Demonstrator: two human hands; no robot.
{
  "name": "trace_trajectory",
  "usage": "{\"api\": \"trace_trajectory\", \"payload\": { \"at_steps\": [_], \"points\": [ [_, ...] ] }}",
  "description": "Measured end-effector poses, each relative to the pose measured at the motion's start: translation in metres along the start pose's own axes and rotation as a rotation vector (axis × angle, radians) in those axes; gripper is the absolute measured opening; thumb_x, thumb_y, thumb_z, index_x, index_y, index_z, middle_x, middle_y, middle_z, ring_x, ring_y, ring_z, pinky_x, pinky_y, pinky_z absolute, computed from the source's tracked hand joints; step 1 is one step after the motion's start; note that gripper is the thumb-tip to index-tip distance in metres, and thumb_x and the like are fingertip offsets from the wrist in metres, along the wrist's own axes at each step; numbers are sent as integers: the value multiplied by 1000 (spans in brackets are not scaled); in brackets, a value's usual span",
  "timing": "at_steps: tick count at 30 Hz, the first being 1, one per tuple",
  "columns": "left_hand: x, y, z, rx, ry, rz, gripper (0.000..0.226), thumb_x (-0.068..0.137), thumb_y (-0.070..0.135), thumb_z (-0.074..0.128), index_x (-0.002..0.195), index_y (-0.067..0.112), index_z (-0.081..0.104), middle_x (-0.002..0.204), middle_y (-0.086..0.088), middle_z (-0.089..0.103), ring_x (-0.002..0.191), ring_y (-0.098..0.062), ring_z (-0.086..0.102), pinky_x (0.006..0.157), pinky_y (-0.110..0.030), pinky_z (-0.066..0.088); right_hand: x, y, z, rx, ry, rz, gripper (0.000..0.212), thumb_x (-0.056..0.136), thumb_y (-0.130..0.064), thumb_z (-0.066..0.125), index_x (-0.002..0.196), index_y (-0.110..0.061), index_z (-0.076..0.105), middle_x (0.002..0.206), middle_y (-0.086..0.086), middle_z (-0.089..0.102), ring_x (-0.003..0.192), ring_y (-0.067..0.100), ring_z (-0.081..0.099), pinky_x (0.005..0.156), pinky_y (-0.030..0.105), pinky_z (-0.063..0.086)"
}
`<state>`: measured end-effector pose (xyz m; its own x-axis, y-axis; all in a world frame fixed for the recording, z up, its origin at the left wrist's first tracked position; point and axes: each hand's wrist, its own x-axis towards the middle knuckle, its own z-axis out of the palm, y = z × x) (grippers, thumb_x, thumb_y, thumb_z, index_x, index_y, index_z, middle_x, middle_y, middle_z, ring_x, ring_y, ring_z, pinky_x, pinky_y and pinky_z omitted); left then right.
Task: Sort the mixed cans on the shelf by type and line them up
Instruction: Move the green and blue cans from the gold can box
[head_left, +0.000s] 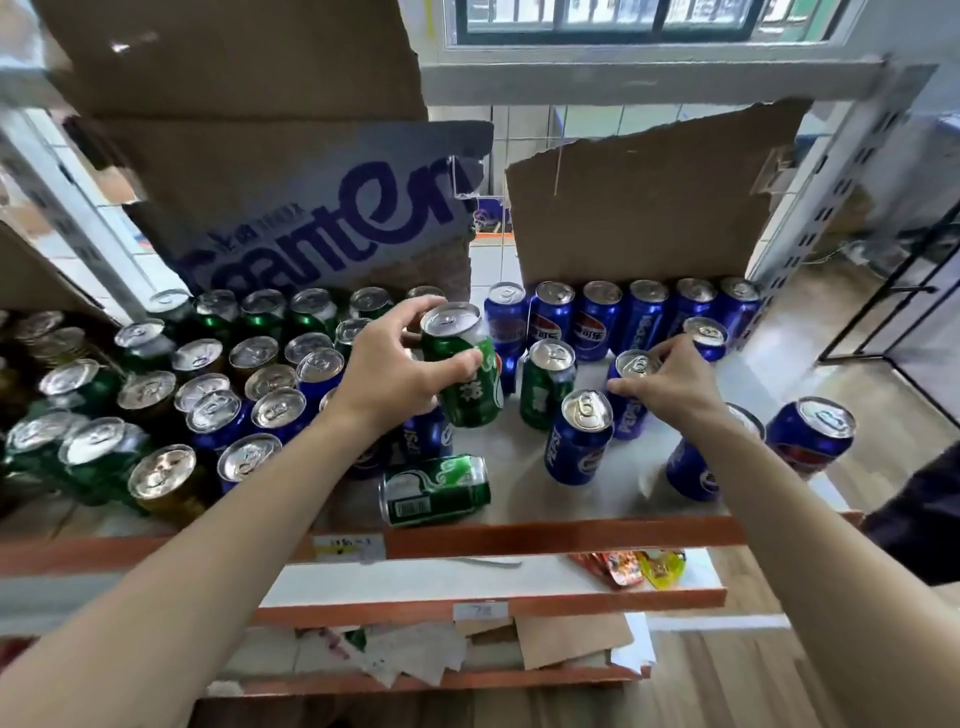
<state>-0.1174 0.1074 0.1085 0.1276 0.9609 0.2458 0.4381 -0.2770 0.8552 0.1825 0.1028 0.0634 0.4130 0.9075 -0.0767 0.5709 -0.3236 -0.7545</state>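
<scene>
- The left hand (400, 364) is wrapped round a green can (467, 395), thumb across its front and fingers at the rim. The can is tilted and looks lifted off the shelf (519, 467).
- The right hand (670, 376) pinches a blue can (626, 423) by its top, fingertips curled round the rim. That can stands on the shelf, right of centre.
- Just beside the held green can stands a second green can (545, 389), with a front blue can (579, 441) near it. A fallen can (434, 491), green, lies on its side close to the front lip (571, 538).
- Further out, a blue row (597, 322) lines the back right and a green row (260, 312) the back left. The left cluster (218, 405) mixes green, blue and gold.
- Risks:
  - The fallen can could roll over the lip if a forearm brushes it.
  - A rim-only pinch may slip if the blue can is lifted quickly.
  - The tilted green can could clip its neighbours if carried low over the packed tops on the left.
- An end can (810, 434) stands near the shelf's right edge, where an outward nudge would likely send it off.
- Open room is the bare shelf in the middle and at the right front. The left is crowded, and cardboard (649, 208) closes the back.
</scene>
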Motion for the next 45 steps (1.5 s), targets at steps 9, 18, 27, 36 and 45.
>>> {"api": "trace_trajectory", "payload": {
  "at_steps": [9, 18, 27, 36, 45],
  "points": [
    [33, -3, 19, 306, -65, -18, 61, 66, 33, 88, 120, 16, 65, 105, 7, 63, 101, -12, 60, 83, -20, 42, 3, -9, -3, 1, -73, 123, 64, 77, -19, 82, 124, -6, 41, 112, 9, 53, 100, 24, 52, 78, 35, 43],
    [50, -18, 29, 628, -70, -251, 71, 69, 49, 80, 122, 7, 56, 117, -10, 62, 107, -28, 57, 82, -34, 45, 2, -11, -7, -77, -105, 120, 60, 82, -21, 78, 129, -8, 42, 115, 8, 53, 98, 22, 51, 74, 32, 40],
    [59, -31, 36, 991, -179, -324, 91, 69, 66, 68, 138, 11, 45, 142, -10, 47, 137, -32, 32, 109, -49, 27, -3, -14, -7, -144, -116, 94, 70, 82, -26, 77, 137, -8, 39, 130, 13, 55, 105, 24, 52, 80, 33, 41],
    [54, -34, 27, 982, -243, -282, 82, 80, 72, 56, 135, 13, 45, 146, -10, 42, 140, -32, 28, 112, -54, 21, -13, -53, -1, -232, -52, -210, 76, 84, -34, 75, 145, -13, 37, 145, 10, 47, 135, 29, 41, 108, 43, 39],
    [35, -33, 6, 891, -182, -167, 66, 89, 61, 50, 138, 17, 46, 145, -7, 41, 138, -30, 30, 112, -55, 24, -19, -82, 43, -465, -293, -229, 72, 79, -37, 77, 136, -12, 42, 127, 10, 56, 109, 25, 54, 90, 42, 51]
  ]
}}
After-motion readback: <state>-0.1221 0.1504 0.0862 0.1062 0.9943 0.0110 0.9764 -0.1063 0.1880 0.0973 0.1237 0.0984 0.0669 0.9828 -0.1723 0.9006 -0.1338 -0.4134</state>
